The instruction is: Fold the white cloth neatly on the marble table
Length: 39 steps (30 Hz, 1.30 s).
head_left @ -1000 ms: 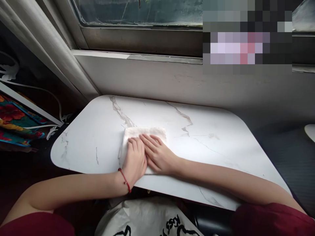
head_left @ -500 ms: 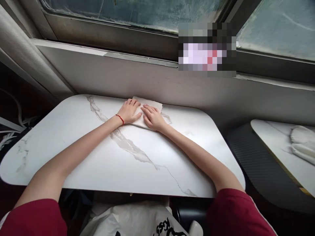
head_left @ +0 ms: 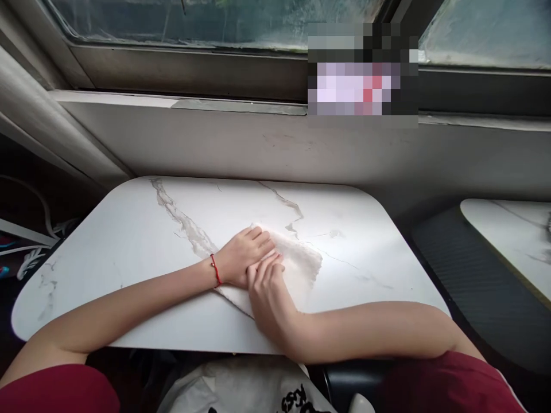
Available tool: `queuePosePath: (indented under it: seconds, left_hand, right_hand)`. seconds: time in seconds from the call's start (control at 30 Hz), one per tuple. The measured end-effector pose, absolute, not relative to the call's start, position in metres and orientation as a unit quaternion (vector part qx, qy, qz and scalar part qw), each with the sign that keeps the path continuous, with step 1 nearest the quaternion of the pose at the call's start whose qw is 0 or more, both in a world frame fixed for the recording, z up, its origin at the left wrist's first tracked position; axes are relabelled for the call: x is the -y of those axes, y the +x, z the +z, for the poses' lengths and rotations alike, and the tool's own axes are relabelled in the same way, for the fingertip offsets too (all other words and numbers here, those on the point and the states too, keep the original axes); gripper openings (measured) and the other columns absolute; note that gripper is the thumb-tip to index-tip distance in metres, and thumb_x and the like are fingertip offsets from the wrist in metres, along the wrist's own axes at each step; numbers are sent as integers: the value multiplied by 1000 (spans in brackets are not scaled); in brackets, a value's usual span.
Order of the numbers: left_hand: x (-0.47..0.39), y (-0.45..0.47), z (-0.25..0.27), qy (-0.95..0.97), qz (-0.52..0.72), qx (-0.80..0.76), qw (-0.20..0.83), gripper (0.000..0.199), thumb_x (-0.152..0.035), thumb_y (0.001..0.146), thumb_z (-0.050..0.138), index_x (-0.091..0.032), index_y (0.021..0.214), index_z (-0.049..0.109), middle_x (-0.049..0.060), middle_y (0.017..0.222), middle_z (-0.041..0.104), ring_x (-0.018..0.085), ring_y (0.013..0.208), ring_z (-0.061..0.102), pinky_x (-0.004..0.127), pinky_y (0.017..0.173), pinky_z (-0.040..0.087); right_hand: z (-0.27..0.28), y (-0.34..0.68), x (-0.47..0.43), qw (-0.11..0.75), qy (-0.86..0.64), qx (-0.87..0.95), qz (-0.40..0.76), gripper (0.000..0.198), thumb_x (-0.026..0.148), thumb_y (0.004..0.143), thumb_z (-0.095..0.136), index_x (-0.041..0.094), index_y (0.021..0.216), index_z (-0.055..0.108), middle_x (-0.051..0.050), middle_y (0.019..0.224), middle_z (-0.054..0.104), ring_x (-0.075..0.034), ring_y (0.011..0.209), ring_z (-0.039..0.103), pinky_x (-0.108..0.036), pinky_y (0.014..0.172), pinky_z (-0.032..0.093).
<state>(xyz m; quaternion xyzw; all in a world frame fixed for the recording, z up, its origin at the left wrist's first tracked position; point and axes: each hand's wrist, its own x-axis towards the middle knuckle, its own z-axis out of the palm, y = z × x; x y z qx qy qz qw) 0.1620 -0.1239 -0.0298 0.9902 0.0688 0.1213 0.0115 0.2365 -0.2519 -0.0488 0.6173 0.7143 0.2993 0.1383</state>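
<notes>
A white wiping cloth [head_left: 297, 264] lies flattened on the white marble-patterned table [head_left: 142, 241], a little right of its middle and turned at a slant. My left hand [head_left: 247, 252], with a red string bracelet on the wrist, presses on the cloth's left part with its fingers bent. Against it rests my right hand [head_left: 271, 287], its fingers close together and curled onto the cloth near the left thumb. The left thumb is mostly hidden by the right fingers. Both hands cover the left part of the cloth.
Behind the table runs a grey wall [head_left: 206, 137] below a window [head_left: 215, 23]. A second marble-patterned table [head_left: 512, 235] stands at right beside a dark ribbed surface [head_left: 465, 281]. White cables [head_left: 32, 258] hang at the left. A printed light fabric [head_left: 232, 384] shows below the front edge.
Both hands have drawn the cloth from the table's back edge toward me and slightly right. The cloth has turned, and the right wrist is now sharply bent with its elbow out.
</notes>
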Motion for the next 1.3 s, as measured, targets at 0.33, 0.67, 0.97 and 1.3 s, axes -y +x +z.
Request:
queuePosePath:
  seconds: [0.33, 0.67, 0.97, 1.3]
  left_hand:
    - [6, 231, -42, 924, 174, -339, 20, 18, -21, 87, 48, -16, 102, 57, 14, 109, 66, 33, 104, 56, 44, 89, 44]
    - [-1, 257, -39, 916, 172, -363, 1, 25, -25, 89, 45, -15, 107, 58, 17, 112, 67, 36, 106, 57, 48, 89, 43]
    - [8, 255, -36, 918, 170, -357, 10, 27, -31, 90, 48, -13, 107, 58, 18, 113, 65, 36, 110, 55, 47, 93, 42]
    - [21, 254, -43, 922, 190, -335, 40, 50, -38, 87, 55, -11, 128, 49, 21, 139, 51, 35, 130, 45, 47, 108, 35]
  right_hand:
    - [-31, 342, 98, -9, 625, -767, 145, 40, 19, 96, 35, 2, 127, 54, -26, 122, 61, -36, 107, 55, -44, 87, 40]
    - [-40, 381, 76, -56, 607, -777, 154, 34, 25, 90, 43, 4, 109, 62, -23, 105, 62, -35, 96, 50, -44, 84, 36]
    - [-52, 394, 76, -145, 578, -792, 131, 29, 26, 86, 44, 11, 105, 61, -21, 115, 60, -33, 103, 50, -45, 92, 40]
    - [-47, 398, 115, -127, 580, -797, 107, 34, 23, 91, 41, 7, 114, 59, -29, 141, 53, -38, 135, 45, -47, 100, 43]
